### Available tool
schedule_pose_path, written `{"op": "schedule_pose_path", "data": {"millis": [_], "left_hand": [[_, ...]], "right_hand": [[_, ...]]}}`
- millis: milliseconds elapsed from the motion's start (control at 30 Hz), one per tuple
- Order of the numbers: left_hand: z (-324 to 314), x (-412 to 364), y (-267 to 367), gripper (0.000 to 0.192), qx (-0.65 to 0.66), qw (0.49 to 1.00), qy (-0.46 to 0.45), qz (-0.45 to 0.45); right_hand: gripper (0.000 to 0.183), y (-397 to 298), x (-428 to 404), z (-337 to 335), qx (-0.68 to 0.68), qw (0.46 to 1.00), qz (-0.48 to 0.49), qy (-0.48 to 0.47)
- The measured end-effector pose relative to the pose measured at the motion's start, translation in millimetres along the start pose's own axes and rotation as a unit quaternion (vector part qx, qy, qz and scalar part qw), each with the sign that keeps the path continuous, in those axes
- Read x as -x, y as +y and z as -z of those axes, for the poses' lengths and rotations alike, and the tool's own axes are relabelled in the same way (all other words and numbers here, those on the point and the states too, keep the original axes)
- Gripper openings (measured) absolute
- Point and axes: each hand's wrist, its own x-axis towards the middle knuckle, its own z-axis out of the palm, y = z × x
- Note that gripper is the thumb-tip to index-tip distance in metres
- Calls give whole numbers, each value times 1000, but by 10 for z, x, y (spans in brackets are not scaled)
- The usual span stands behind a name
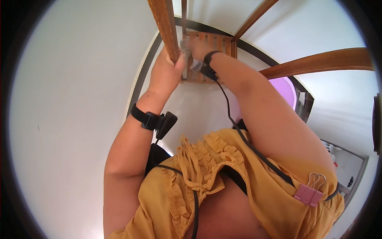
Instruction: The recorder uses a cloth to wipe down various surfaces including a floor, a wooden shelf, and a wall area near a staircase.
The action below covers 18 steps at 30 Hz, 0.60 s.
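Note:
My left hand point(170, 67) grips the lower part of a brown wooden post point(167, 30) of a slatted wooden rack, its thumb on the near side. Just to the right, my right hand point(200, 49) is blurred and holds a crumpled greyish cloth point(185, 44) close to the post. A paler bit of the cloth hangs below that hand. Beneath both hands lies a slatted wooden shelf point(211, 37) of the rack. Both wrists wear black straps with small devices and cables.
Another wooden post point(322, 63) reaches in from the right, and a thinner one point(253, 21) rises at the top. White walls with a dark skirting stand around the rack. A pink-purple rounded object point(283, 89) is on the floor at right, near a doorway.

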Motion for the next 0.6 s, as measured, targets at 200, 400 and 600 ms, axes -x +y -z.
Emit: {"op": "schedule_pose_path", "data": {"millis": [200,400,600], "left_hand": [[26,-7,-86,17,-11,1000,-5,-24],[-65,-88,-94,18,-59,996,4,-74],[14,-20,-119,18,-44,998,4,-41]], "right_hand": [[54,-154,421,-167,92,984,85,-125],[57,22,239,30,54,956,82,-277],[45,-319,413,-153,20,987,81,-135]]}}
